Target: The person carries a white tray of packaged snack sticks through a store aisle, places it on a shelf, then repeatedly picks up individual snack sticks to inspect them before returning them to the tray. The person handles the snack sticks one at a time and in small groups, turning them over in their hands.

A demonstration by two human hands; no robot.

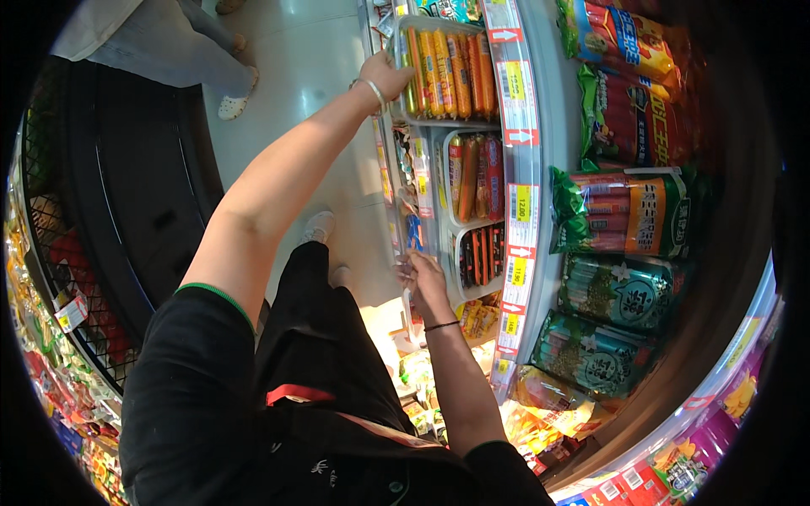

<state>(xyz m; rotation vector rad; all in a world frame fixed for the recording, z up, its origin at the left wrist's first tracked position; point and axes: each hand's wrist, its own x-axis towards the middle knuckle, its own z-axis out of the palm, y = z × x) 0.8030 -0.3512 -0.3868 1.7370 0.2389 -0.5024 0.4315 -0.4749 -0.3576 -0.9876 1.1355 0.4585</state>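
My left hand, with a white band at its wrist, is closed on the near-left rim of a clear plastic tray. Upright sausages in yellow, orange and green wrappers fill that tray. Lower along the shelf, a second clear tray holds brown and reddish wrapped sausages. Beside it a third tray contains dark-wrapped sticks. At the shelf's front edge, my right hand has its fingers curled in; whatever they hold is too small and shadowed to make out.
A price-label strip runs behind the trays. Bagged sausages and teal packs lie on the shelf to the right. At the upper left a person's leg shows near a black fixture. Tiled floor lies between.
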